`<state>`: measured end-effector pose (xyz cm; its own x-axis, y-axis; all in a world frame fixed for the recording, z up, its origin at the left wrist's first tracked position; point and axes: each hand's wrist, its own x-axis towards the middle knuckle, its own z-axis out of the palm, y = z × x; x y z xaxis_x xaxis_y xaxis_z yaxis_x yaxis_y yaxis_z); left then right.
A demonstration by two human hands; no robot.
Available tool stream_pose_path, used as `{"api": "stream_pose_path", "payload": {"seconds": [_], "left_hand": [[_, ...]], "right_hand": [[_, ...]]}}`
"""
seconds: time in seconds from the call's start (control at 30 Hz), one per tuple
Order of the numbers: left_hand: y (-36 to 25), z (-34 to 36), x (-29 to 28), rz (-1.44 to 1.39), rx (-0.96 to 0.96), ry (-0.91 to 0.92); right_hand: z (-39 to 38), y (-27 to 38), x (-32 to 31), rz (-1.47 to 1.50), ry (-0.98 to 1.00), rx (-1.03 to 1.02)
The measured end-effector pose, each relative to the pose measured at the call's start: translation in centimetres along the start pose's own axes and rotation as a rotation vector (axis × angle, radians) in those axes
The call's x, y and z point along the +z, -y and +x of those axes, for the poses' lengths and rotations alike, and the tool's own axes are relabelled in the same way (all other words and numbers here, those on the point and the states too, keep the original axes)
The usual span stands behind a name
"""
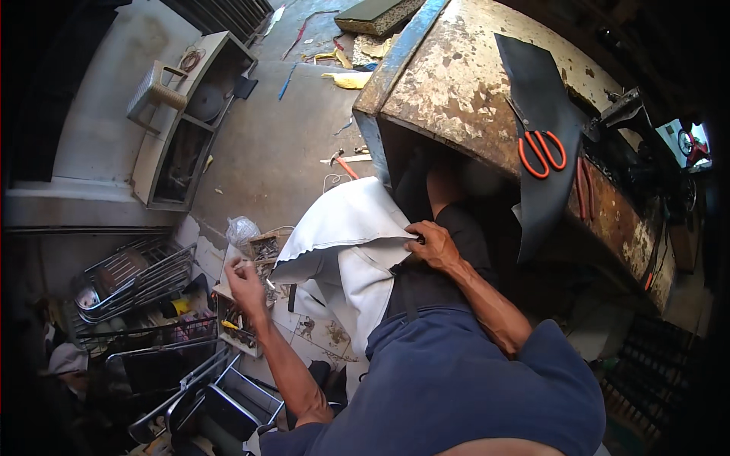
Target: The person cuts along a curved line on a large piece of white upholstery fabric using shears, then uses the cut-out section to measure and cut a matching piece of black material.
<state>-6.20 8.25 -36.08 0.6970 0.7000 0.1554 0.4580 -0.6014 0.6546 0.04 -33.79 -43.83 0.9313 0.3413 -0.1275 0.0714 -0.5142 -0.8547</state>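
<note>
A large piece of white leather-like material [342, 216] lies draped across my lap, its upper layer folded so that an edge lifts over the grey-white underside. My right hand [435, 247] pinches that edge at its right corner, thumb and fingers closed on it. Off the left end of the material, my left hand [245, 287] is raised with its fingers curled together. Something small and pale shows at its fingertips, too small to name. Below that hand stands a wooden box [239, 334] of small tools and bits.
A worn workbench [456, 68] at the right carries orange-handled scissors [541, 156], a black sheet [536, 91], pliers [585, 188] and a sewing machine [631, 110]. A hammer [346, 166] lies on the floor ahead. Metal chair frames [137, 277] crowd the left beside a cabinet [171, 148].
</note>
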Motion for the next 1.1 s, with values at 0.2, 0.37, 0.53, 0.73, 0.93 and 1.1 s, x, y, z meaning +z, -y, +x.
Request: {"api": "stream_pose_path", "payload": {"seconds": [0.2,0.37,0.53,0.73,0.93,1.1], "left_hand": [[-11.2,-14.5,11.8,-0.607,-0.575,0.951],[-13.4,-16.0,16.2,-0.755,-0.783,0.884],[-10.0,-14.6,16.3,-0.873,-0.682,0.712],[-13.0,-16.4,15.0,-0.214,0.179,0.676],[-14.6,-16.5,16.5,-0.225,0.104,0.566],[-13.9,-12.6,11.4,-0.719,-0.254,0.543]], "right_hand": [[0.4,2.5,-0.5,0.191,-0.039,0.16],[1.9,1.8,0.3,0.107,-0.067,0.03],[-0.4,3.2,-4.1,0.635,-0.135,0.231],[-2.8,10.7,-13.8,0.354,-0.392,-0.102],[5.5,7.7,-24.6,-0.728,-0.873,0.1],[8.1,3.9,-25.8,-0.903,-0.683,0.203]]}}
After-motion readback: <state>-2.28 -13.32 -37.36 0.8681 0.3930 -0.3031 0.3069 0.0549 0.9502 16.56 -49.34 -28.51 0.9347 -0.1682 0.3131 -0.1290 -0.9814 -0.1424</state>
